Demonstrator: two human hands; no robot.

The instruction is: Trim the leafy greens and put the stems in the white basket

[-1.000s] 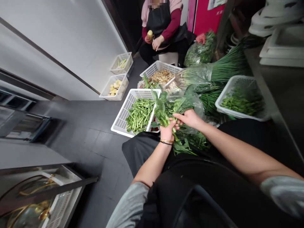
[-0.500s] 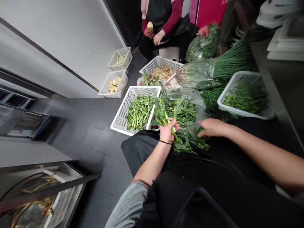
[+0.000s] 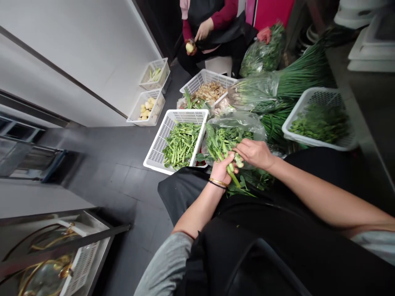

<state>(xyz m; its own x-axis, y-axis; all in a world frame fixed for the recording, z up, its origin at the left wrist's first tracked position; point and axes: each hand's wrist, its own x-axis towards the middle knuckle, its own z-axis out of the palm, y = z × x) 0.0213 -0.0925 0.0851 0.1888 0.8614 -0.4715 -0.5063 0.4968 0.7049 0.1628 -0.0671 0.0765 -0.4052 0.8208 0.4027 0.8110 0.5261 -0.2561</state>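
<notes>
My left hand (image 3: 222, 169) is closed around a few leafy green stalks (image 3: 215, 144), their thick pale ends pointing down toward my lap. Beside it, my right hand (image 3: 254, 153) has its fingers pinched on the upper part of the same greens; the exact piece is partly hidden by the fingers. Beneath and behind both hands lies an open clear plastic bag (image 3: 258, 128) of leafy greens. Just left of the stalks stands a white slotted basket (image 3: 158, 144) holding cut green stems (image 3: 180, 144).
A co-worker's hands (image 3: 204, 29) hold a peeled, pale vegetable (image 3: 190, 46) at the back. Baskets with peelings (image 3: 211, 91) and pale peeled pieces (image 3: 148, 107) stand ahead. Long green onions (image 3: 304, 76) and a basket of greens (image 3: 319, 129) lie to the right.
My right hand has moved left from the bag's right side to the stalks in my left hand. The co-worker's hands have shifted, turning the pale vegetable.
</notes>
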